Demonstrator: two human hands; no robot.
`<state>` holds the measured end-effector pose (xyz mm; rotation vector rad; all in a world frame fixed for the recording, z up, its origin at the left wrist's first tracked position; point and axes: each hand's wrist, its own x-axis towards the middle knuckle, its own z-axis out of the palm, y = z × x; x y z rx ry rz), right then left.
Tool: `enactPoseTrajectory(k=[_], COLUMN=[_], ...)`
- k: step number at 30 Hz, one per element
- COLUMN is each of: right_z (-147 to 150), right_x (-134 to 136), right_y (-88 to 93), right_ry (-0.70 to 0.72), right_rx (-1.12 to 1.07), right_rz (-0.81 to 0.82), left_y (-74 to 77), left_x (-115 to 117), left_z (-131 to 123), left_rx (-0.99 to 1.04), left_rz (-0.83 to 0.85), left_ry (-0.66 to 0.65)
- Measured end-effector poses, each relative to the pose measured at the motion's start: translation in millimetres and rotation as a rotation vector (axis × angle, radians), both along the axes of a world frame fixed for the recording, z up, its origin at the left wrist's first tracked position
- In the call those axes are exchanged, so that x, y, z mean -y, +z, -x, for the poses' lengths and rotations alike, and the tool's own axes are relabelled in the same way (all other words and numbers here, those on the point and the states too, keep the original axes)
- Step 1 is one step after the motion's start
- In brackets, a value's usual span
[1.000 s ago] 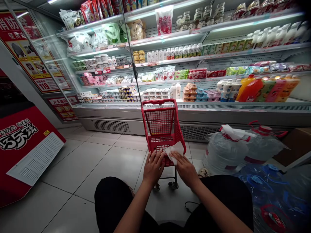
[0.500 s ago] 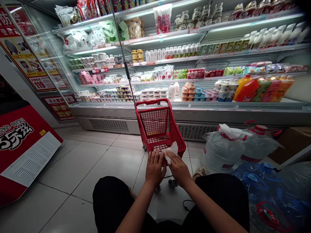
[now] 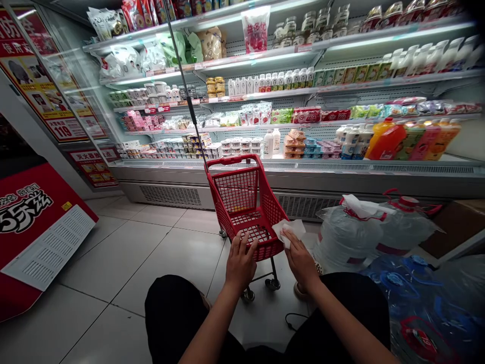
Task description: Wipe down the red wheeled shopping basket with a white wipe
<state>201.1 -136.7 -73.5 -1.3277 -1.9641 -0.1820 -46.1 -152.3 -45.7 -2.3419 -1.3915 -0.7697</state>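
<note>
Right hand (image 3: 299,258) holds tissue (image 3: 293,226) by cart (image 3: 270,210) on tiled floor (image 3: 144,263) before shelves (image 3: 280,53).

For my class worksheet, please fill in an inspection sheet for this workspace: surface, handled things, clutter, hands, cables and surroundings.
Surface: pale tiled floor with dark seams.
Handled things: red shopping cart on wheels; white tissue at its near right corner.
Clutter: clear jugs in plastic bags, blue-tinted bottles and a brown box, all to the right of the cart.
Left hand: fingers spread at the cart's near rim; exact contact unclear.
Right hand: holds the white tissue.
Cables: dark cord-like loop on the floor, partly hidden.
Surroundings: stocked display shelves beyond the cart; red cabinet at left.
</note>
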Motion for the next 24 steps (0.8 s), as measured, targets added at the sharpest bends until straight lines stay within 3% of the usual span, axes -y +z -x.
enactPoseTrajectory(k=[5, 8, 12, 18, 21, 24], right_z=[52, 66, 37, -28, -26, 3], right_x=[14, 19, 11, -13, -14, -4], right_y=[2.6, 2.9, 2.1, -0.7, -3.0, -3.5], right_ry=[0.181, 0.244, 0.258, 0.035, 0.004, 0.034], right_rx=[0.076, 0.117, 0.142, -0.016, -0.063, -0.066], right_rz=[-0.02, -0.008, -0.012, 0.024, 0.025, 0.023], left_y=[0.5, 0.2, 2.0, 5.7, 7.8, 9.6], left_x=[5, 4, 2, -3, -4, -1], left_z=[-9, -7, 1, 7, 4, -3], left_rx=[0.041, 0.041, -0.032, -0.043, -0.019, -0.01], left_rz=[0.026, 0.014, 0.024, 0.016, 0.024, 0.041], left_ry=[-0.029, -0.038, -0.082, -0.074, -0.064, -0.068])
